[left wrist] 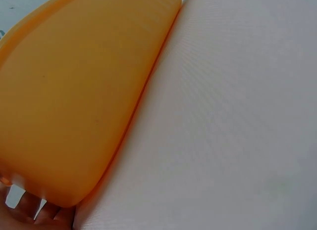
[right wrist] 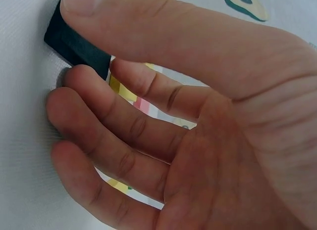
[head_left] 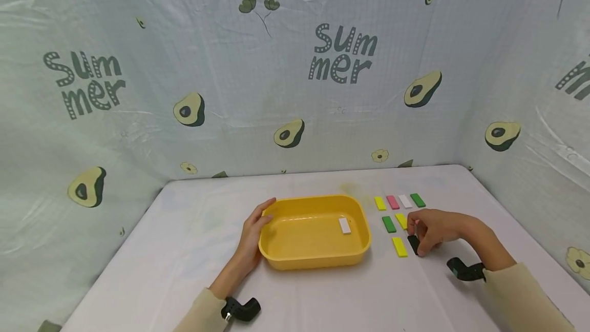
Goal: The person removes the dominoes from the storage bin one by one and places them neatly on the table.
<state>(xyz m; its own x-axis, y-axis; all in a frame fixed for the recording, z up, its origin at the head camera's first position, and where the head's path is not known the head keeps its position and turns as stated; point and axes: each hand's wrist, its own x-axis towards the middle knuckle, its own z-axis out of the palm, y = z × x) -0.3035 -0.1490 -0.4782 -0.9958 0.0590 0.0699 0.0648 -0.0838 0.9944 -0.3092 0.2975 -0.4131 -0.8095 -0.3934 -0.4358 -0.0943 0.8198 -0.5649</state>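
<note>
A yellow plastic tray (head_left: pixel 318 261) stands on the white-covered table, with one small white block (head_left: pixel 344 226) lying inside toward its right end. My left hand (head_left: pixel 250 233) grips the tray's left side, thumb over the rim and fingers along the outer wall; in the left wrist view those fingers (left wrist: pixel 30 206) show at the end of the tray. To the right of the tray, my right hand (head_left: pixel 435 228) pinches a small black block (head_left: pixel 413 244) at the table surface. The right wrist view shows the thumb on the black block (right wrist: pixel 74 44), with the other fingers curved beside it.
Several blocks lie in rows between tray and right hand: yellow (head_left: pixel 380 203), pink (head_left: pixel 393 202), white (head_left: pixel 404 201) and green (head_left: pixel 418 200) at the back, then green (head_left: pixel 389 224) and yellow (head_left: pixel 401 220), and yellow (head_left: pixel 399 247) in front. A printed sheet (head_left: pixel 230 132) hangs behind.
</note>
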